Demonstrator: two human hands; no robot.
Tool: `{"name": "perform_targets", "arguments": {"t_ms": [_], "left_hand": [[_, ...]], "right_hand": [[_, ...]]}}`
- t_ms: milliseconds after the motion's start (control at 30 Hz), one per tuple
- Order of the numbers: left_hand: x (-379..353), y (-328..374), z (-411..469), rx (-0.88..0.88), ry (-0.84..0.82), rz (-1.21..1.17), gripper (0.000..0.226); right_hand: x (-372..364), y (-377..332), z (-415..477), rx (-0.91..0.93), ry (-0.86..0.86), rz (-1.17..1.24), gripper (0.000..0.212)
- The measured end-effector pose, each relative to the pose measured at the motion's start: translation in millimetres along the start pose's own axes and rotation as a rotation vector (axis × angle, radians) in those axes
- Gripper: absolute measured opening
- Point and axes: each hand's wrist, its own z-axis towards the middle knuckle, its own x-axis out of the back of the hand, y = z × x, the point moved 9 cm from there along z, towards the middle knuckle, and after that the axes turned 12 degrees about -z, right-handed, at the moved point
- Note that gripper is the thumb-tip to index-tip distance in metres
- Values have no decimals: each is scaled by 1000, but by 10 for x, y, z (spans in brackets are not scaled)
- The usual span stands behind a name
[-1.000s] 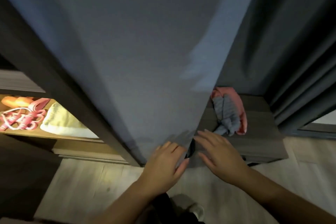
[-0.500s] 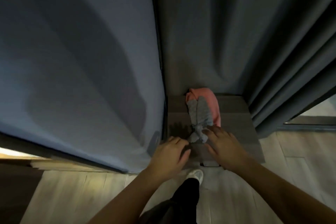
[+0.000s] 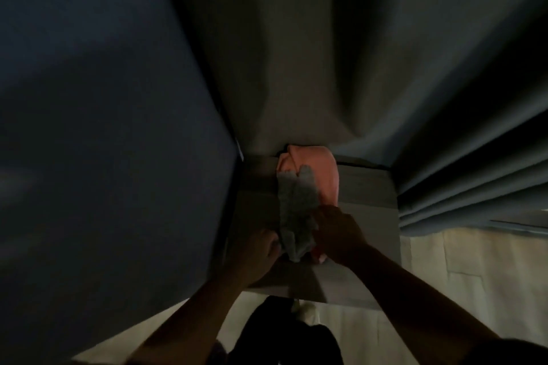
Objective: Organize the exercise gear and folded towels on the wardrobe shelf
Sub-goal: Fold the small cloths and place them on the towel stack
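Right hand: right hand (image 3: 336, 235) is curling over the near end of the grey towel (image 3: 296, 213), fingers bent down onto the cloth and gripping it; palm side hidden, so how deep the hold goes is not clear.
Left hand: left hand (image 3: 256, 255) is pressing in from the other side of the same towel end, fingers closed against the cloth; the two hands are bunching the near end between them.
Legs and foot: dark trousers (image 3: 284, 332) are showing at the bottom of the view, with a pale shoe tip (image 3: 307, 310) just beyond them on the light floor (image 3: 462, 284).
Grey towel: it is lying lengthwise on top of a low grey cabinet (image 3: 364, 207), near end crumpled at the cabinet's front, far end resting on the pink towel.
Pink towel: pink towel (image 3: 311, 169) is lying under and behind the grey one, reaching back to the rear edge of the cabinet; a small pink bit is also peeking out below the right hand.
Cabinet: it is sitting between the wardrobe door and the curtain, its top in dim light.
Wardrobe door: wardrobe door (image 3: 103, 127) is filling the whole left side, a flat dark blue-grey panel; the shelf is not in sight.
Curtain: dark curtain (image 3: 444, 98) is hanging in folds behind and to the right of the cabinet.
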Motion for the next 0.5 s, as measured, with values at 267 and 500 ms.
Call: {"name": "perform_targets", "arguments": {"t_ms": [267, 500], "left_hand": [[-415, -537, 664, 275, 3, -111, 37], [-728, -1004, 1101, 515, 84, -352, 41]], "right_hand": [[-436, 13, 748, 144, -143, -72, 49], [-689, -113, 1215, 232, -106, -181, 54]]}}
